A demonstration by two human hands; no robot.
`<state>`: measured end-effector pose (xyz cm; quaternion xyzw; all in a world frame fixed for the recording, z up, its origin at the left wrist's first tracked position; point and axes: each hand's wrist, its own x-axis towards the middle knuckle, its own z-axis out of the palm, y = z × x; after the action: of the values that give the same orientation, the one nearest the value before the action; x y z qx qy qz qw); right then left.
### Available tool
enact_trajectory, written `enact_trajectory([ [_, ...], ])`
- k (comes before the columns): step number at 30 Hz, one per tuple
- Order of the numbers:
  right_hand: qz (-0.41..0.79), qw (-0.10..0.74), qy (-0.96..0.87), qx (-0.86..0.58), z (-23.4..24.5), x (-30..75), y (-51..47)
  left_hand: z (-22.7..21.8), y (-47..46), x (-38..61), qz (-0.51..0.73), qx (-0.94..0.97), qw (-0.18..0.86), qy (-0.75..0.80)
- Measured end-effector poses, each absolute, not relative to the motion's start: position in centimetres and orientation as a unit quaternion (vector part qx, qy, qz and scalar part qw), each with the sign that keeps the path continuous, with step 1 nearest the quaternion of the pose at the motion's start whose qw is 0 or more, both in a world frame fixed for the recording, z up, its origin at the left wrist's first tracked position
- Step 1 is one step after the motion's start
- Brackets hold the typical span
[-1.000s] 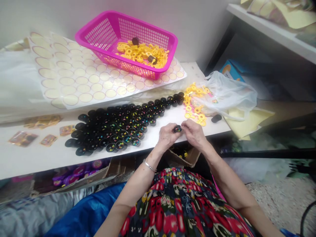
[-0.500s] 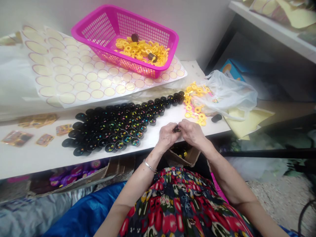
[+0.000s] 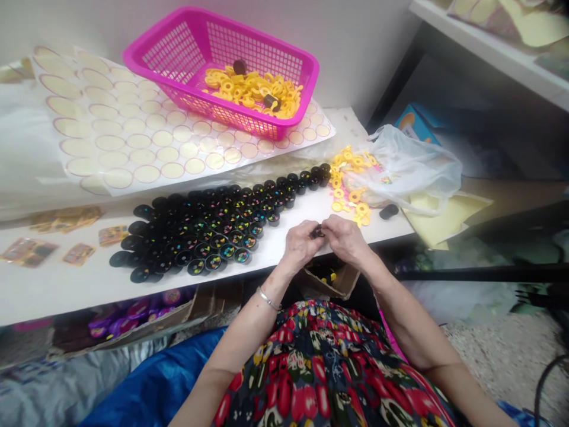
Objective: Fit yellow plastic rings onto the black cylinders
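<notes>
Drawn closer, the right hand (image 3: 347,238) curls against the small black cup (image 3: 317,232), whether gripping I can't tell, while the left hand (image 3: 300,244) grasps it, best kept steady, right of the clustered cups (image 3: 219,240).

The black cups (image 3: 217,240) look like smooth, glossy hard plastic, the yellow ring-shaped pieces (image 3: 340,206) like smooth moulded plastic, and the pink basket (image 3: 186,102) like shiny perforated plastic. The white tabletop (image 3: 53,296) is smooth, the sheet of ovals (image 3: 195,148) has a slick, light-catching surface, the carrier bag (image 3: 411,169) is thin, crinkled, translucent plastic, and the folded yellow sheet (image 3: 431,222) looks like matt paper. The bracelet (image 3: 267,299) is shiny metal, the patterned garment (image 3: 306,385) soft cloth, the open box (image 3: 347,283) dull brown cardboard, and the blue sheeting (image 3: 155,379) glossy and creased.
</notes>
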<state>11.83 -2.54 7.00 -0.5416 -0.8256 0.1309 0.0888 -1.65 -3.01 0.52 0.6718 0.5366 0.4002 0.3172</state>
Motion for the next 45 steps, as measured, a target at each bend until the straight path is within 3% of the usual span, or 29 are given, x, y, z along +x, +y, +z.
enact_trajectory([
  [13,0.104,0.004,-0.856,-0.507,8.5,11.2,-2.1,0.6,-2.9,-1.7,0.413,0.676,0.321,0.518],
  [16,0.142,0.047,-0.849,-0.506,8.5,11.6,-1.8,0.5,-2.9,-1.6,0.412,0.676,0.320,0.520],
  [21,0.268,0.197,-0.792,-0.512,7.3,13.3,-1.0,0.4,-3.0,-1.5,0.407,0.667,0.316,0.538],
  [24,0.214,0.245,-0.729,-0.603,6.4,14.2,0.1,0.3,-2.9,-1.5,0.411,0.658,0.326,0.540],
  [27,0.111,0.180,-0.696,-0.686,5.9,14.5,1.4,0.1,-2.9,-1.6,0.418,0.652,0.329,0.540],
  [31,0.057,0.077,-0.702,-0.706,5.6,13.8,2.6,0.0,-2.8,-1.6,0.413,0.655,0.323,0.544],
  [39,0.004,0.024,-0.767,-0.641,4.4,13.3,3.4,0.0,-2.7,-1.7,0.411,0.653,0.330,0.544],
  [42,0.000,0.056,-0.786,-0.615,4.0,13.5,3.5,-0.2,-2.6,-1.7,0.420,0.646,0.338,0.541],
  [45,0.059,0.191,-0.754,-0.626,4.2,13.9,3.2,-0.1,-2.4,-1.8,0.443,0.632,0.355,0.528],
])
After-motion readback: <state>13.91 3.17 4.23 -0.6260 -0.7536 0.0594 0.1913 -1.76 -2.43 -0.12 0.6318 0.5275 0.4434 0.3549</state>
